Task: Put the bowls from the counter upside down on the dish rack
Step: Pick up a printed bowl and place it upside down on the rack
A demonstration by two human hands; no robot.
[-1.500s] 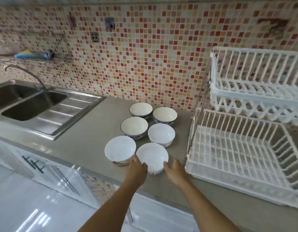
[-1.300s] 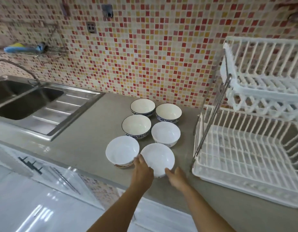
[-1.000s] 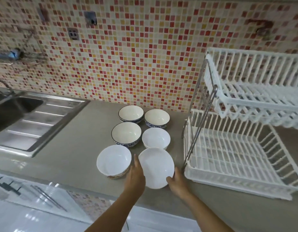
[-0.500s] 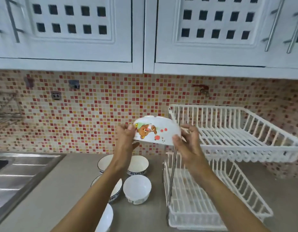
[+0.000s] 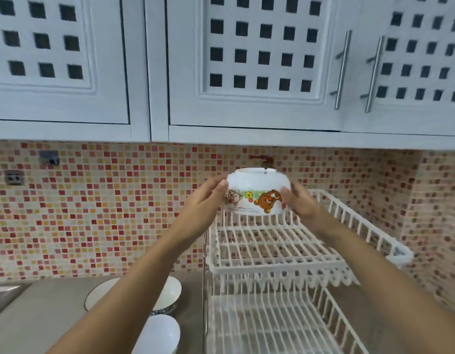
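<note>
A white bowl with cartoon bears [image 5: 257,194] is held upside down between both hands, above the back left of the upper tier [image 5: 272,254] of the white dish rack. My left hand [image 5: 208,198] grips its left side and my right hand [image 5: 299,200] its right side. The rack's lower tier [image 5: 267,325] sits beneath, with nothing on it. On the counter below my left arm stand more bowls: a blue-rimmed one [image 5: 98,295], another behind the arm [image 5: 170,292] and a plain white one [image 5: 160,333], all partly hidden.
White wall cabinets [image 5: 246,65] with metal handles hang close above the rack. A mosaic tiled wall [image 5: 106,205] runs behind. The sink's steel edge [image 5: 4,292] shows at the far left on the grey counter [image 5: 37,318].
Both hands lifted the bear bowl off the counter, turned it upside down and carried it right and farther back over the rack's upper tier. The view tilted up to the cabinets.
</note>
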